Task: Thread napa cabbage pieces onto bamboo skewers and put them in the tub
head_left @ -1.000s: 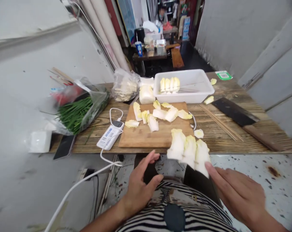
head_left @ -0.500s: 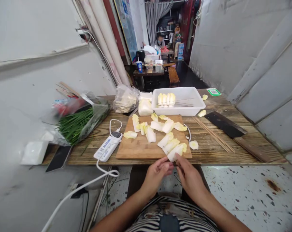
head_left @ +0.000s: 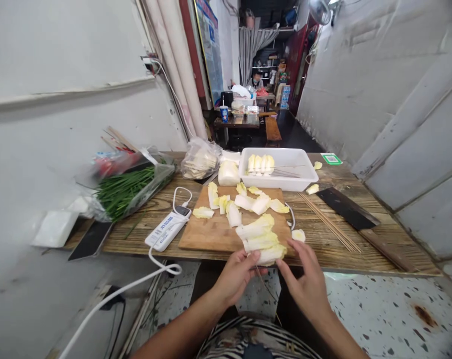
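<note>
Three napa cabbage leaf pieces [head_left: 260,243] lie in a row at the near edge of the wooden cutting board [head_left: 201,238]. A thin skewer [head_left: 266,289] sticks out below them, towards me. My left hand [head_left: 235,279] is closed on the white left end of the nearest piece, thumb on top. My right hand [head_left: 304,276] is at the leafy right end, thumb and fingers apart; whether the thumb touches the leaf I cannot tell. More loose cabbage pieces [head_left: 233,214] are scattered over the board.
Behind the board stands a white tub [head_left: 302,180] with skewered cabbage. Bamboo sticks [head_left: 328,222] and a cleaver [head_left: 347,208] lie to the right. On the left are a white power bank [head_left: 168,232] with a cable and bagged green chives [head_left: 126,192]. A person sits far back.
The skewered cabbage pieces have shifted left and now lie more level. My left hand has taken hold of the nearest one, while my right hand has moved right and spread its fingers.
</note>
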Tool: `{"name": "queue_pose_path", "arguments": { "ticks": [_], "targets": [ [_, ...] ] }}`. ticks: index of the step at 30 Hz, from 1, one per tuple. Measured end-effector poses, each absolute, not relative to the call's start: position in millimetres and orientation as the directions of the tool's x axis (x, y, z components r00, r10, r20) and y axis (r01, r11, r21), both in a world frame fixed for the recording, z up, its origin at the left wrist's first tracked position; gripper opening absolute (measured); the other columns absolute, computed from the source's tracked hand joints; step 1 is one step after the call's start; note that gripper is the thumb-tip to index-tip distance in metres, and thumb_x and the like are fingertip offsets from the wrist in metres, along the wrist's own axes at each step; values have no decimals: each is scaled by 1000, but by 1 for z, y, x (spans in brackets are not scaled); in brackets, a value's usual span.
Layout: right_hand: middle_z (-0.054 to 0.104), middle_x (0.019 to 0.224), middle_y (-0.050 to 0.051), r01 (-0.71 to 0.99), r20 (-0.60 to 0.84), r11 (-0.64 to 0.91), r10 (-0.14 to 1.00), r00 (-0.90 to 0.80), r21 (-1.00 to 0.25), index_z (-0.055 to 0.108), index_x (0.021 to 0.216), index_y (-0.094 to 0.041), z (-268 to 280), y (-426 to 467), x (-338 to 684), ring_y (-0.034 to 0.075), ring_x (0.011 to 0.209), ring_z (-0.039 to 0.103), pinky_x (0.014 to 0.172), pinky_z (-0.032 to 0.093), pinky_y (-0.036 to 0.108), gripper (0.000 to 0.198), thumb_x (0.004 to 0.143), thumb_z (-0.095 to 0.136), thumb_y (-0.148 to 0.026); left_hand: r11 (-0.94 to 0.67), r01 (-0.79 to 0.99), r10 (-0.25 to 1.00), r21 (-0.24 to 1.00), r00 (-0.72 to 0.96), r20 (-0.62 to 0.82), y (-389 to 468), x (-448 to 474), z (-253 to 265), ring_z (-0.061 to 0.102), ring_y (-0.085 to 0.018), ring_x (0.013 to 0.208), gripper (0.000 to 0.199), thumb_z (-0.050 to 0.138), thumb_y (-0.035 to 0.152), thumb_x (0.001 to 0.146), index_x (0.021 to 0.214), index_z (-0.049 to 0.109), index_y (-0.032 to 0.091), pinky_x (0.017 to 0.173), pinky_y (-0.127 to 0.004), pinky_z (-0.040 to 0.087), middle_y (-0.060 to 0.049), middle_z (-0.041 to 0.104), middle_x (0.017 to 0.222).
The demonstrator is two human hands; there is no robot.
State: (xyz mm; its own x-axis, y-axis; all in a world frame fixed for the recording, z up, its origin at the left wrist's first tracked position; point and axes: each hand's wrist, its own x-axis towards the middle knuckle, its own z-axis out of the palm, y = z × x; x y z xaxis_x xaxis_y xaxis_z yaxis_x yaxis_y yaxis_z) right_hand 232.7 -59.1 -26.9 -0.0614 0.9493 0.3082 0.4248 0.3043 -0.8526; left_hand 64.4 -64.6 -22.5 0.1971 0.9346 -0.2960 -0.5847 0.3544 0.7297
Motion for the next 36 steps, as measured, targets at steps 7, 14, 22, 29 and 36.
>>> {"name": "queue_pose_path", "arguments": {
  "ticks": [7, 14, 22, 29, 36],
  "targets": [
    [70, 85, 7, 220, -7, 45, 973, -230, -974, 69, 86, -16, -21, -31, 231, 24, 80, 63, 74, 49, 35, 30, 70, 70, -41, 344, -561, 938, 753, 174, -299, -66, 74, -19, 62, -16, 84, 34, 71, 32, 74, 102, 66, 14, 68, -25, 50, -11, 67, 106],
    [70, 97, 10, -46, -153, -175, 941, -303, -984, 63, 102, -14, -24, -41, 217, 24, 85, 64, 77, 50, 36, 46, 67, 72, -43, 156, -573, 970, 805, -66, -235, -57, 87, -23, 64, -18, 80, 32, 75, 32, 69, 93, 69, 10, 79, -30, 48, -9, 71, 88],
    [68, 106, 10, -53, -146, -151, 985, -93, -987, 62, 105, -15, -19, -50, 209, 24, 91, 62, 85, 46, 38, 44, 67, 72, -37, 111, -610, 959, 785, -141, -245, -44, 99, -22, 65, -19, 76, 36, 76, 34, 66, 93, 69, 11, 75, -31, 50, -9, 72, 88],
    [69, 101, 10, -34, -117, -119, 991, -58, -992, 63, 100, -15, -20, -48, 217, 24, 88, 62, 82, 47, 38, 43, 65, 73, -38, 179, -482, 977, 858, -16, -213, -41, 90, -18, 66, -19, 75, 37, 78, 35, 63, 88, 70, 9, 75, -30, 50, -10, 72, 84],
    [69, 104, 9, -58, -121, -134, 974, -191, -989, 63, 106, -16, -14, -40, 227, 24, 94, 62, 86, 46, 38, 47, 67, 74, -39, 257, -364, 965, 895, 137, -221, -31, 74, -10, 66, -23, 81, 47, 83, 26, 54, 96, 69, 10, 78, -33, 51, -12, 72, 94]
  ]
}}
